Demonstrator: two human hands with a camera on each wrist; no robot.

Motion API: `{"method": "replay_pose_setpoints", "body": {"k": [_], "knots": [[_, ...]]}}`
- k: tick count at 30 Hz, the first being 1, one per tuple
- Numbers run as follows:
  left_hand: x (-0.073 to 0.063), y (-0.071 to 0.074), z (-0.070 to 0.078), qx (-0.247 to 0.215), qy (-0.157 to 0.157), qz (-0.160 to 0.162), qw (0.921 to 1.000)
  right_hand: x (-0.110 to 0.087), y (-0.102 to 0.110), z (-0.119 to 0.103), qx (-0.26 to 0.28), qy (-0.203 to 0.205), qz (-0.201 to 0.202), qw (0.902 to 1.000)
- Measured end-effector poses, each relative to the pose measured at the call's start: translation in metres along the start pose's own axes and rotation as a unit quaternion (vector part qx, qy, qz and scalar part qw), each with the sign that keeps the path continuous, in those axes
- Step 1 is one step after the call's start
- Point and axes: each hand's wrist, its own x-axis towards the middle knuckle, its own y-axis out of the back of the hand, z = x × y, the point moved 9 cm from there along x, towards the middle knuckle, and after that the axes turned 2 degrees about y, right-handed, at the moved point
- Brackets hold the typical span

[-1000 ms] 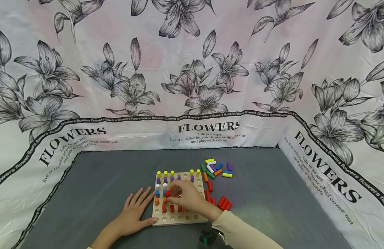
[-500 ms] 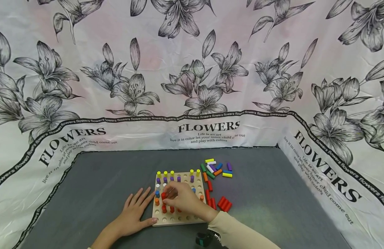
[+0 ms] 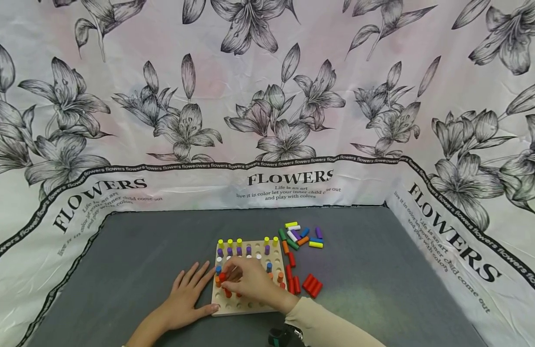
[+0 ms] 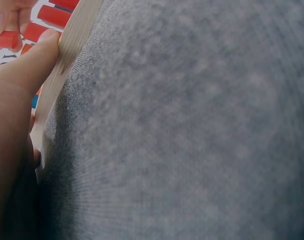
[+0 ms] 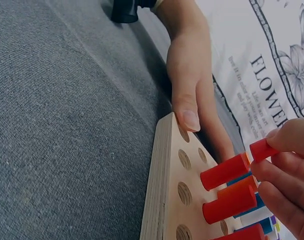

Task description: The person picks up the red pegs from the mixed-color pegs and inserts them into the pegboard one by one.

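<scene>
A wooden pegboard (image 3: 254,309) lies on the grey table, with rows of yellow, purple, white, blue, orange and red pegs standing in its holes. My right hand (image 3: 252,282) is over the board's left part and pinches a red peg (image 5: 263,149) between thumb and fingers, above the standing pegs. In the right wrist view another red peg (image 5: 224,171) stands upright in the board just beside it. My left hand (image 3: 185,296) lies spread at the board's left edge, its thumb (image 4: 42,55) resting on the near corner. The right hand hides several holes and pegs.
Loose pegs in several colours lie right of the board, among them a yellow peg (image 3: 316,245) and a green peg (image 3: 292,244). A cluster of red pegs (image 3: 312,285) sits nearer. A flower-printed cloth (image 3: 285,188) rises behind the table.
My right hand has moved left and slightly nearer over the board, carrying the red peg towards the left columns. The left hand stays where it was.
</scene>
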Motion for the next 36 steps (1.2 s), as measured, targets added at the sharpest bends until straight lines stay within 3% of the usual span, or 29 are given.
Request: {"method": "replay_pose_setpoints", "body": {"k": [8, 16, 21, 28, 36], "knots": [[-0.002, 0.005, 0.005, -0.012, -0.014, 0.012, 0.9998, 0.002, -0.01, -0.003, -0.002, 0.017, -0.016, 0.9997], [-0.003, -0.001, -0.001, 0.0, -0.02, 0.028, 0.9994, 0.003, -0.014, -0.006, -0.017, 0.044, -0.014, 0.9988], [-0.003, 0.003, 0.001, -0.01, -0.016, 0.02, 0.9996, 0.002, -0.016, -0.009, -0.045, 0.062, -0.011, 0.997], [-0.003, 0.009, 0.007, -0.006, -0.011, 0.01, 0.9999, -0.001, -0.019, -0.007, -0.056, 0.054, -0.011, 0.9969], [-0.004, 0.005, 0.005, -0.016, -0.011, 0.012, 0.9997, -0.003, -0.023, -0.001, -0.072, 0.038, -0.015, 0.9965]]}}
